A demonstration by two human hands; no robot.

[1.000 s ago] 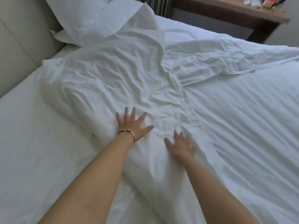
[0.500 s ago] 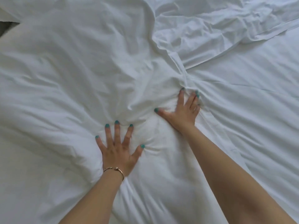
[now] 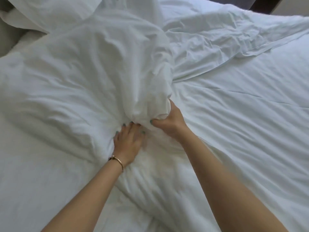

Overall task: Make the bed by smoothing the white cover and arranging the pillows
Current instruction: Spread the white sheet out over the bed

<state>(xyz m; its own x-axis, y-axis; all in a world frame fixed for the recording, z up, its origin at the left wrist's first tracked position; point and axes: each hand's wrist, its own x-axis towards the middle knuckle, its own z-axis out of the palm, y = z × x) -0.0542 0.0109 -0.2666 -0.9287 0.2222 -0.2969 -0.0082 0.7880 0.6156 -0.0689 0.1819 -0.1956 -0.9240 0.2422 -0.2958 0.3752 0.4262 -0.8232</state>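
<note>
The white cover (image 3: 87, 67) lies crumpled across the middle of the bed, bunched into a raised fold near the centre. My right hand (image 3: 168, 121) grips that bunched fold, thumb in front and fingers hidden behind the cloth. Just left of it, my left hand (image 3: 128, 141), with a gold bangle on the wrist, presses flat on the cover, fingers spread and their tips at the foot of the fold. A white pillow (image 3: 50, 9) lies at the top left by the headboard.
A flatter white sheet (image 3: 242, 131) covers the bed's right half, with a rumpled folded band (image 3: 234, 39) across the upper right. The beige headboard (image 3: 6, 39) shows at the far left. A dark piece of furniture (image 3: 260, 4) stands beyond the bed's far edge.
My right hand went from lying flat on the cover to gripping a bunched fold and lifting it. My left hand slid forward toward the fold. The view pulled back slightly.
</note>
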